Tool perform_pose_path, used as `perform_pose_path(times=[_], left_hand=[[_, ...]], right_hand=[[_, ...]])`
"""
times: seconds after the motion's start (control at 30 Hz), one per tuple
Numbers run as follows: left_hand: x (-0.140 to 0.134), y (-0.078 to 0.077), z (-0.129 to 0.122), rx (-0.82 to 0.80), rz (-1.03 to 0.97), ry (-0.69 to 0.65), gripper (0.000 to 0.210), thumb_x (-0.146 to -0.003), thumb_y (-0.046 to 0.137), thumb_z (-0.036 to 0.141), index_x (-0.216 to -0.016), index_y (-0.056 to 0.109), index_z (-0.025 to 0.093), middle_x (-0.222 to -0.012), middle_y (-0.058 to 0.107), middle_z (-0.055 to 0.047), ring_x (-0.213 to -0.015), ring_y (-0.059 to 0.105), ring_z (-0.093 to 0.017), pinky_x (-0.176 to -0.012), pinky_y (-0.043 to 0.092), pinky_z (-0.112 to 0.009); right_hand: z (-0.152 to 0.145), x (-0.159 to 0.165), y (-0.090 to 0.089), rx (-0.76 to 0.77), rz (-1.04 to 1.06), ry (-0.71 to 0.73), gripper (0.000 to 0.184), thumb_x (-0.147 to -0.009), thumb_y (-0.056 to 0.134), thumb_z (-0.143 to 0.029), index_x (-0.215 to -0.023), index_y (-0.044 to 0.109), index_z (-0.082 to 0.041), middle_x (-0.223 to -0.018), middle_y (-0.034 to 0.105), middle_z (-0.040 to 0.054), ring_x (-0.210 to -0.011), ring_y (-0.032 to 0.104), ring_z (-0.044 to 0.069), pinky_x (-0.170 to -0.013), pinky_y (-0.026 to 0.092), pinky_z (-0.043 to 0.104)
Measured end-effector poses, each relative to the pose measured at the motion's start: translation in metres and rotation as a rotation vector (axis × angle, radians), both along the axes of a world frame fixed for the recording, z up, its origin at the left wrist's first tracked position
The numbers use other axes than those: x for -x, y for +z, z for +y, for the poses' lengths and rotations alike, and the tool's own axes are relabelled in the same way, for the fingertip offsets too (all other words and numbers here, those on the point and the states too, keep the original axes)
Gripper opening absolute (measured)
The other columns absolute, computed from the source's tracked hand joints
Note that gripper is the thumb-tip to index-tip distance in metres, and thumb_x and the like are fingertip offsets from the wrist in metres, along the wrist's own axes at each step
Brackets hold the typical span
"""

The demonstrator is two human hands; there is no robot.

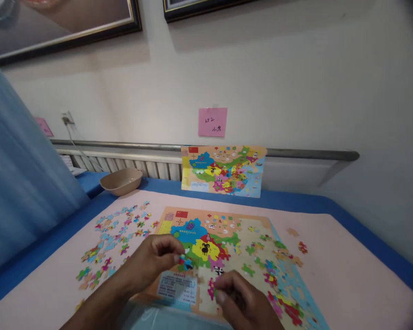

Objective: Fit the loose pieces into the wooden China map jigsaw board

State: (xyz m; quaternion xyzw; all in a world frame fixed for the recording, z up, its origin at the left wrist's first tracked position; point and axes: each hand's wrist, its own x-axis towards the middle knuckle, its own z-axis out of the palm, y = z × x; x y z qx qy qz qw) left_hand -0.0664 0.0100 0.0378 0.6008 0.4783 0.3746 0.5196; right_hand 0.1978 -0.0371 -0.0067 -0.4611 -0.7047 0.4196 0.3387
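A partly filled jigsaw puzzle of a map (206, 247) lies in its tray on the table, its left and top areas pieced together. Over its lower left part, my left hand (156, 256) is closed, pinching a small blue and red puzzle piece (186, 263) at the fingertips. My right hand (246, 300) is low over the lower middle, with curled fingers and the thumb at the right edge of a pink puzzle piece (211, 288). Just above that hand is a panda picture (219, 270). Loose pieces (278, 279) lie across the right part of the tray.
Many loose pieces (110, 243) are scattered left of the tray, and a few (303, 247) lie to its right. A printed reference map (223, 172) leans against the wall under a rail (306, 155). At the back left stands a beige bowl (122, 182), near a blue curtain (24, 174).
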Motion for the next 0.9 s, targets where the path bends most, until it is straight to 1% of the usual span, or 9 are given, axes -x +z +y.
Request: perform_pose_path(times=[0.07, 0.13, 0.27, 0.33, 0.53, 0.67, 0.77, 0.83, 0.9], left_hand=[[-0.017, 0.001, -0.001, 0.047, -0.07, -0.019, 0.027, -0.069, 0.08, 0.039, -0.085, 0.075, 0.018, -0.079, 0.067, -0.004, -0.074, 0.056, -0.02, -0.069, 0.041, -0.032], [-0.028, 0.001, -0.002, 0.07, -0.082, -0.04, 0.028, -0.068, 0.079, 0.039, -0.086, 0.077, 0.018, -0.08, 0.067, -0.004, -0.074, 0.055, -0.019, -0.069, 0.04, -0.032], [-0.041, 0.002, 0.003, 0.095, -0.028, -0.122, 0.029, -0.069, 0.075, 0.038, -0.086, 0.076, 0.015, -0.07, 0.06, -0.001, -0.065, 0.044, -0.015, -0.062, 0.032, -0.03], [-0.047, 0.003, 0.006, 0.104, -0.003, -0.14, 0.029, -0.068, 0.072, 0.037, -0.085, 0.076, 0.014, -0.065, 0.055, 0.001, -0.061, 0.039, -0.014, -0.06, 0.029, -0.029], [-0.068, 0.001, 0.018, 0.073, 0.008, -0.17, 0.027, -0.071, 0.068, 0.034, -0.087, 0.074, 0.012, -0.077, 0.064, -0.004, -0.07, 0.049, -0.017, -0.067, 0.036, -0.032], [-0.083, 0.003, 0.021, 0.082, -0.042, -0.14, 0.028, -0.069, 0.07, 0.036, -0.085, 0.07, 0.013, -0.075, 0.061, -0.002, -0.069, 0.048, -0.016, -0.066, 0.036, -0.03], [-0.09, 0.003, 0.016, -0.018, 0.032, -0.076, 0.02, -0.073, 0.065, 0.032, -0.084, 0.067, 0.016, -0.074, 0.059, -0.001, -0.069, 0.049, -0.016, -0.064, 0.038, -0.029], [-0.091, -0.002, 0.011, -0.172, 0.165, -0.052, 0.014, -0.078, 0.061, 0.027, -0.088, 0.067, 0.018, -0.077, 0.062, -0.001, -0.072, 0.053, -0.017, -0.066, 0.041, -0.029], [-0.088, -0.012, 0.006, -0.307, 0.247, -0.055, 0.016, -0.08, 0.06, 0.022, -0.094, 0.068, 0.022, -0.084, 0.066, 0.0, -0.076, 0.058, -0.017, -0.07, 0.045, -0.028]], right_hand=[[0.009, 0.009, 0.007, 0.068, 0.119, 0.012, 0.022, -0.099, 0.05, -0.04, -0.098, 0.061, -0.021, -0.078, 0.058, -0.0002, -0.071, 0.054, 0.015, -0.067, 0.047, 0.025], [0.012, 0.016, 0.007, 0.114, 0.194, 0.012, 0.024, -0.097, 0.052, -0.043, -0.1, 0.062, -0.021, -0.079, 0.057, -0.0002, -0.071, 0.052, 0.016, -0.066, 0.046, 0.026], [0.01, 0.019, -0.003, 0.151, 0.282, -0.028, 0.03, -0.096, 0.055, -0.049, -0.097, 0.064, -0.02, -0.074, 0.054, -0.0012, -0.068, 0.049, 0.015, -0.064, 0.043, 0.026], [0.009, 0.016, -0.005, 0.175, 0.314, -0.047, 0.028, -0.094, 0.058, -0.048, -0.093, 0.064, -0.02, -0.071, 0.053, -0.0019, -0.066, 0.049, 0.015, -0.064, 0.041, 0.026], [0.014, 0.009, 0.0, 0.223, 0.329, -0.077, 0.02, -0.09, 0.061, -0.041, -0.083, 0.058, -0.022, -0.065, 0.053, -0.0037, -0.062, 0.048, 0.015, -0.062, 0.039, 0.026], [0.019, 0.005, 0.002, 0.269, 0.357, -0.128, 0.021, -0.088, 0.06, -0.04, -0.079, 0.054, -0.022, -0.066, 0.054, -0.0038, -0.062, 0.049, 0.014, -0.062, 0.04, 0.025], [0.022, 0.002, 0.001, 0.281, 0.385, -0.158, 0.022, -0.088, 0.061, -0.04, -0.078, 0.053, -0.022, -0.063, 0.052, -0.0049, -0.059, 0.049, 0.013, -0.061, 0.041, 0.024], [0.023, 0.0, -0.001, 0.293, 0.395, -0.169, 0.024, -0.089, 0.063, -0.041, -0.078, 0.053, -0.022, -0.061, 0.051, -0.0052, -0.057, 0.049, 0.013, -0.06, 0.041, 0.023], [0.024, -0.002, -0.004, 0.302, 0.39, -0.176, 0.028, -0.089, 0.066, -0.045, -0.078, 0.055, -0.022, -0.059, 0.051, -0.0054, -0.056, 0.049, 0.012, -0.059, 0.041, 0.023]])
